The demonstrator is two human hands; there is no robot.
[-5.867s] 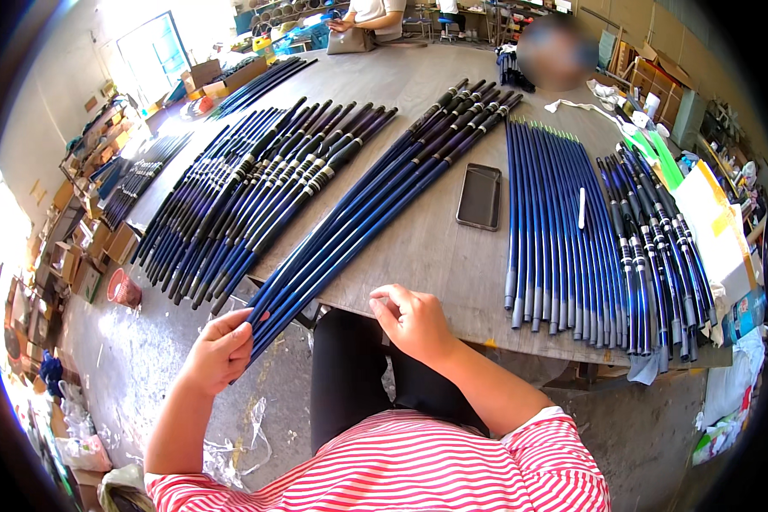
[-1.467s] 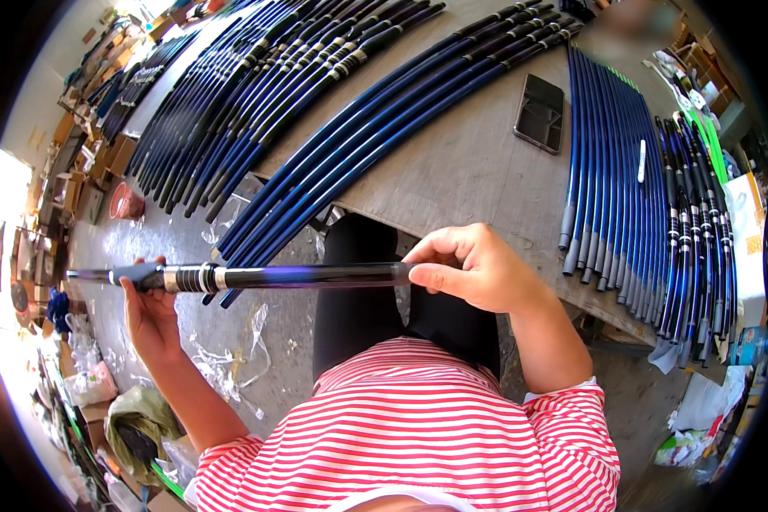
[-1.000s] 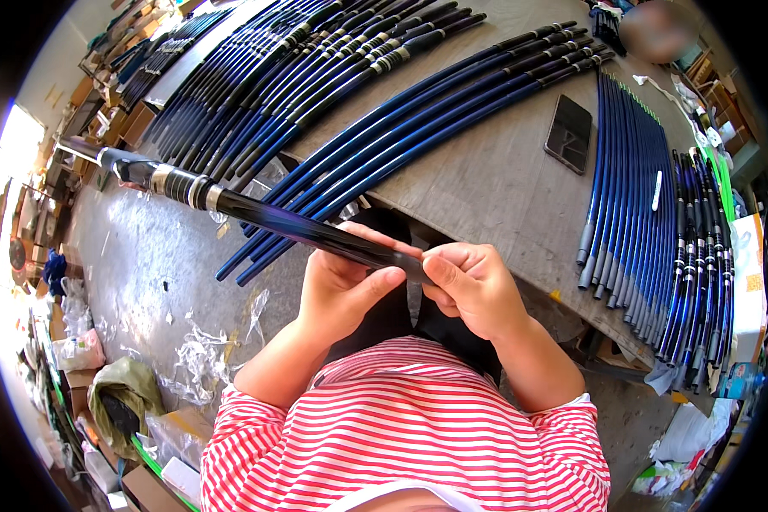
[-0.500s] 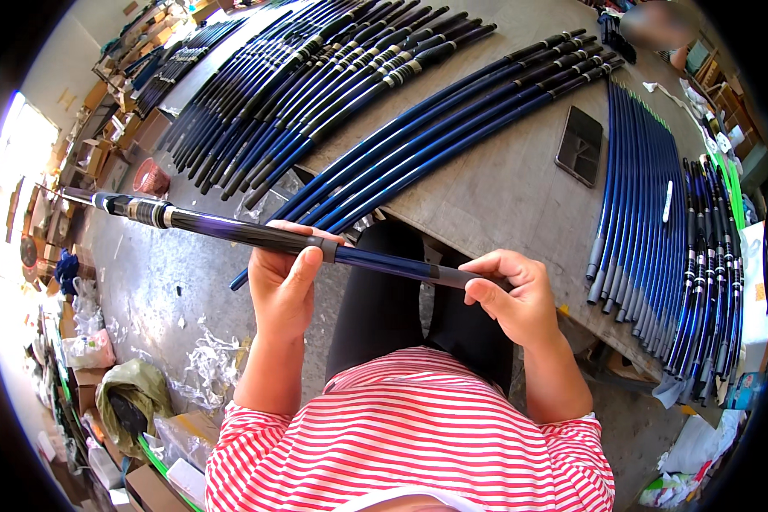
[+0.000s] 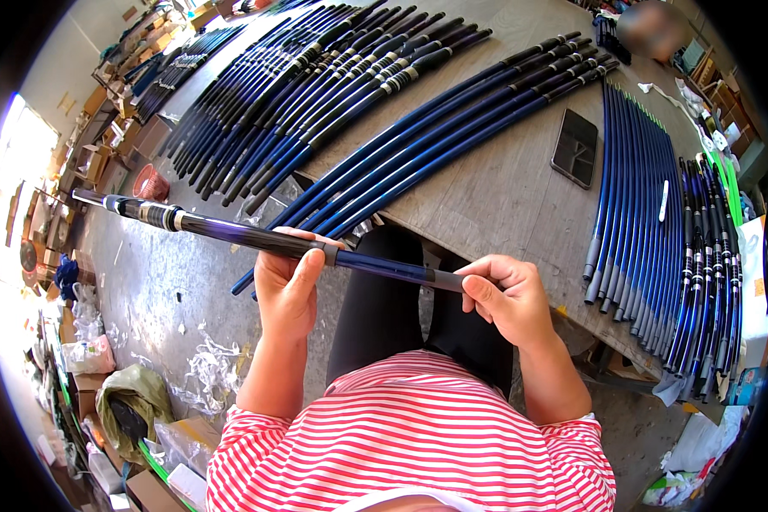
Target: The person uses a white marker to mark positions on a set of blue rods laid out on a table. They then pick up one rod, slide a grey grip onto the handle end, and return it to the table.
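A dark fishing rod with a glossy blue section is held across my lap, its far end sloping up to the left. My left hand is closed around it at the grey band where the thicker dark part meets the blue, thumb on top. My right hand pinches the grey right end between thumb and fingers, covering the tip. Beyond the rod, several blue rods lie slantwise on the table, their near ends jutting past its edge behind my left hand.
Many dark rods are laid out at the table's far left. A phone lies near slim blue rod sections with a white pen on them. Shorter rods lie farther right. Plastic scraps litter the floor. A blurred person sits beyond.
The fishing rod's left end has shifted slightly right and down. My right fingers have curled in more closely around its grey end; my left hand keeps its hold.
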